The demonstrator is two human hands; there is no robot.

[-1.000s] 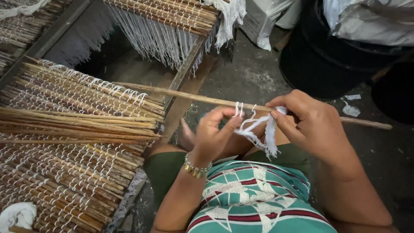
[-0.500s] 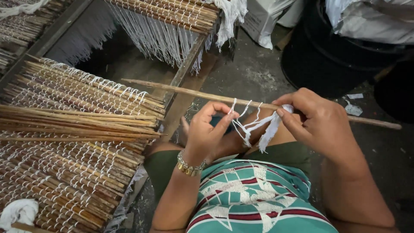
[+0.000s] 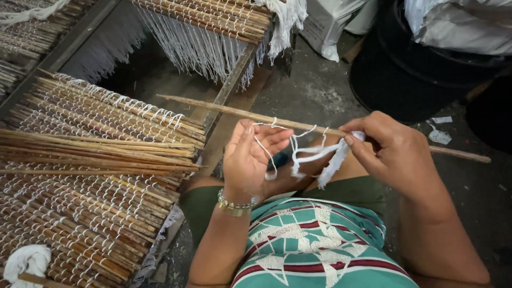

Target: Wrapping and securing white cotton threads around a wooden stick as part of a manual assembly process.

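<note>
Your right hand (image 3: 397,154) pinches the white string bundle (image 3: 320,157) against the thin stick (image 3: 240,113) over your lap; your left hand (image 3: 250,154), fingers spread, hooks one strand. The string looks soft and light — grip near the knots.

L hand (image 3: 250,160) palm-up, fingers loose; R hand (image 3: 397,152) in pinch grip.
</note>
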